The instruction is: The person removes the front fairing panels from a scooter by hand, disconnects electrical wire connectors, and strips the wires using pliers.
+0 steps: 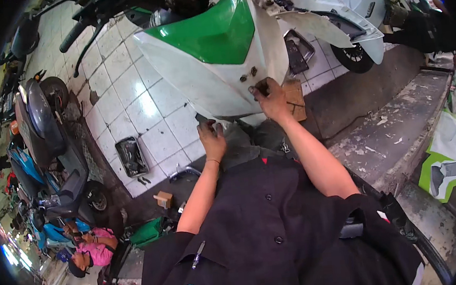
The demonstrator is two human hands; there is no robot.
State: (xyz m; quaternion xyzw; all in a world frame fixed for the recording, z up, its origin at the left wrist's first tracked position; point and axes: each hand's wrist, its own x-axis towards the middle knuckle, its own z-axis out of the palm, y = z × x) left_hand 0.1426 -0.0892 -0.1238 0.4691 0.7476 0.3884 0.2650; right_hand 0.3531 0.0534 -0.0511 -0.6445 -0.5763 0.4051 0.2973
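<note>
Curving plastic panel [213, 75] apparently meets the right hand [273, 100].

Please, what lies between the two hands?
In the head view, the white lower part of the scooter's front panel lies between the left hand and the right hand.

The trousers [242, 151] pass out of sight beneath the green-and-white panel [209, 71]. Anything within the right hand [273, 100] is obscured. Items [130, 156] in the black tray [142, 155] at left are too small to identify; the co-worker [420, 31] at right is cut off.
</note>
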